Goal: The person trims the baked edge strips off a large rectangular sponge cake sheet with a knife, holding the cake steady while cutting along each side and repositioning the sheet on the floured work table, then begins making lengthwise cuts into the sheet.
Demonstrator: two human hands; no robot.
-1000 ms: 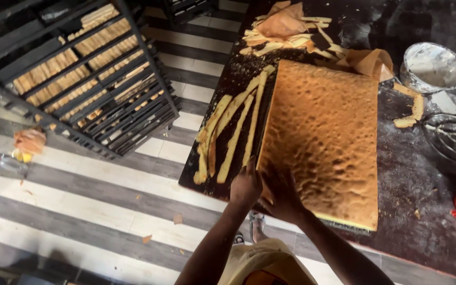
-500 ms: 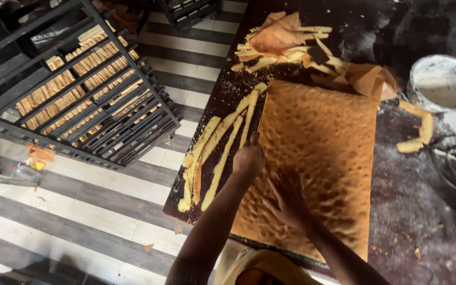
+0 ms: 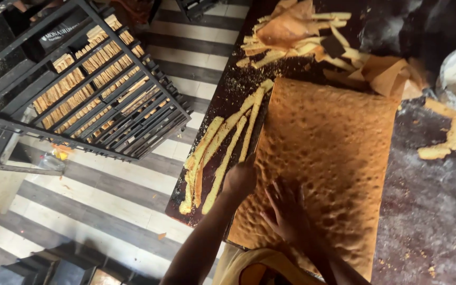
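The right hand [image 3: 286, 211] lies open, fingers spread flat on the near end of a big golden sponge cake sheet [image 3: 328, 163]. The left hand [image 3: 240, 178] is curled at the sheet's left edge; what it grips is unclear. The sheet's long axis runs away along the dark counter [image 3: 423, 221], trimmed strips [image 3: 222, 153] just left.

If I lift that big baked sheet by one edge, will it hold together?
Probably not: the sheet cake looks thin, wide and spongy, so it would likely sag or tear. Cut strips beside it lie bent, hinting at soft crumb. The right hand presses it flat.
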